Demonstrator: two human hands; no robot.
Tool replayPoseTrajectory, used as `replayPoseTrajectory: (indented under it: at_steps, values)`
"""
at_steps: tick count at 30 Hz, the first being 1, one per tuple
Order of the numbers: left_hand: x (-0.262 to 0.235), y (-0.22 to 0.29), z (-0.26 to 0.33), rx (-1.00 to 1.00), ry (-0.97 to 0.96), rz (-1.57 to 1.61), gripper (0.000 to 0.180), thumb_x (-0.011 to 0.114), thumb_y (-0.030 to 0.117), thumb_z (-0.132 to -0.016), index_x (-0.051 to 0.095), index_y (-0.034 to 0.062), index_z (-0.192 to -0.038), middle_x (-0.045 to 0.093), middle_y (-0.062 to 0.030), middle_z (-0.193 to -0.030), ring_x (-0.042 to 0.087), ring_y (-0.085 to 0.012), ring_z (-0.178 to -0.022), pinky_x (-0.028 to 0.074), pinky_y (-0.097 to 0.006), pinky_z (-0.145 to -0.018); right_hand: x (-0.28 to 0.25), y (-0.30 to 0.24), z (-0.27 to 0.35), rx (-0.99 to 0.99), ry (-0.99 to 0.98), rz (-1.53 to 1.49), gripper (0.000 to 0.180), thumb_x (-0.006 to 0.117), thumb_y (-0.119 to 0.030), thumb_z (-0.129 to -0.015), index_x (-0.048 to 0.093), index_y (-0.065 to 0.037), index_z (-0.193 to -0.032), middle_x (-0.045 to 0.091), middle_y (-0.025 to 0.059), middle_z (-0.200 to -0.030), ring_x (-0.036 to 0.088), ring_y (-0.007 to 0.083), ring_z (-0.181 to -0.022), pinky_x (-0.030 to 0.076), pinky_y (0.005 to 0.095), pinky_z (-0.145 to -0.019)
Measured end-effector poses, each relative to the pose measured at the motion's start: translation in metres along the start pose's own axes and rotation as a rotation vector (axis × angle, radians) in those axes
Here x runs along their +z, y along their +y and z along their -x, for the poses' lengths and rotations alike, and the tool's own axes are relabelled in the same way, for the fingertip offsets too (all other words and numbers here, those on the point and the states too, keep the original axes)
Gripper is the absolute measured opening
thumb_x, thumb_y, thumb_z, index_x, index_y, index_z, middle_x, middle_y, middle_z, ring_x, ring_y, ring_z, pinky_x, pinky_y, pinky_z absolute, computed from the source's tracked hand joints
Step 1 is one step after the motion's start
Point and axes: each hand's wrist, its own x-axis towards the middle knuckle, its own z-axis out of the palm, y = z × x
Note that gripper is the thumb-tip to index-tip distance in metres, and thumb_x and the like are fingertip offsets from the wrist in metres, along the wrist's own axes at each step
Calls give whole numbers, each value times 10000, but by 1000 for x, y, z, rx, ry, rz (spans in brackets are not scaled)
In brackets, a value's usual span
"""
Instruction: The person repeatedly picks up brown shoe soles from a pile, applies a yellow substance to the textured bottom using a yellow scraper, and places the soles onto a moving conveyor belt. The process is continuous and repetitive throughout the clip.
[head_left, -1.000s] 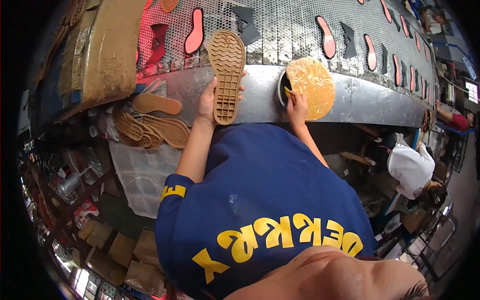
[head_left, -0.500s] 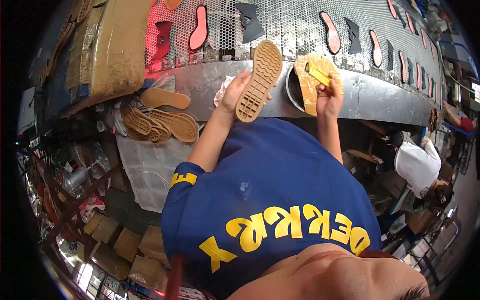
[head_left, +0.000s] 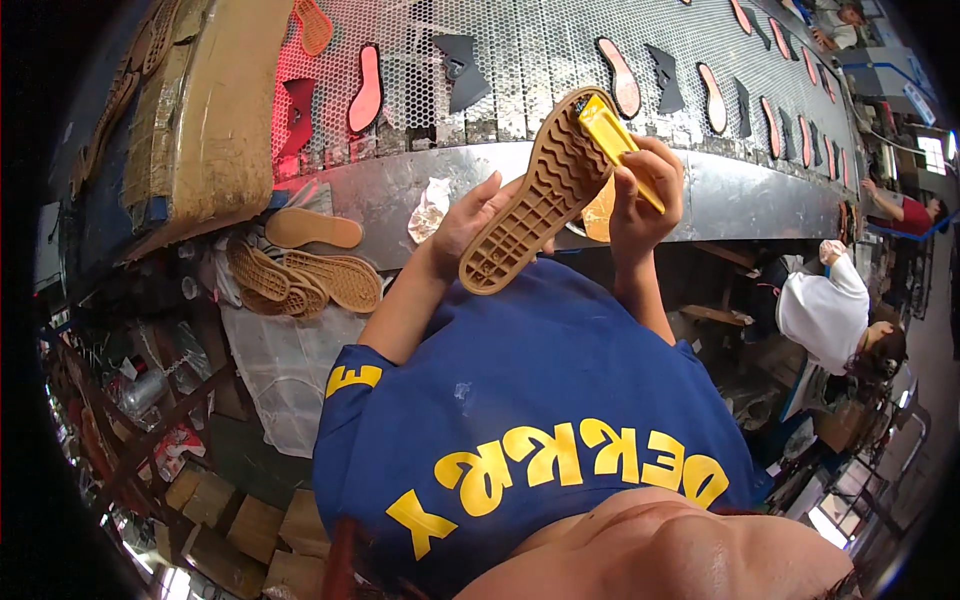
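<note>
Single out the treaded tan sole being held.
It is the tan sole in the left hand, with the yellow tool at its upper end; the other treaded soles lie away to the left, unheld.

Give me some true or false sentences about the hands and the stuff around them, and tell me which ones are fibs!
1. The left hand holds a tan shoe sole with grid and wavy ridges. True.
2. The right hand holds a round blue ball. False: it holds a long, flat yellow tool.
3. A crumpled white scrap lies on the shiny grey metal ledge. True.
4. The pink, dark-edged, sole-shaped pieces are inside a cardboard box. False: they lie on the grey mesh surface.
5. A person in a white top is off to the right. True.
</note>
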Motion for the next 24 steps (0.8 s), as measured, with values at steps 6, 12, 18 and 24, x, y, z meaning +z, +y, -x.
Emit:
replayPoseTrajectory:
  at_steps: [6,12,18,24]
  values:
    - [4,-2,16,1,51,-137,800,311,655,-917,302,37,-1427,539,-205,-1220,616,-253,-932,497,-353,-844,-2,-9,0,-33,-34,31,247,738,-196,-805,627,9,-888,622,159,-999,602,254,-937,469,343,-828]
    - [8,-2,19,1,43,-219,827,305,674,-909,298,29,-1427,547,-197,-1197,617,-244,-925,503,-354,-843,-7,-22,2,-37,-108,-8,257,729,-201,-822,619,16,-901,614,172,-1027,605,250,-954,473,337,-845]
    - [7,-4,15,-9,62,-65,842,269,703,-898,294,55,-1435,555,-190,-1185,624,-261,-913,522,-368,-827,-16,-36,7,-14,-296,-30,310,811,-173,-710,620,-15,-897,622,148,-1021,628,269,-916,510,346,-781]
    - [6,-2,9,5,196,171,809,257,686,-909,313,69,-1430,571,-167,-1192,639,-279,-902,542,-362,-759,-26,-50,16,-38,-509,-46,287,810,-150,-704,620,-22,-877,614,132,-1032,635,264,-918,525,341,-763]
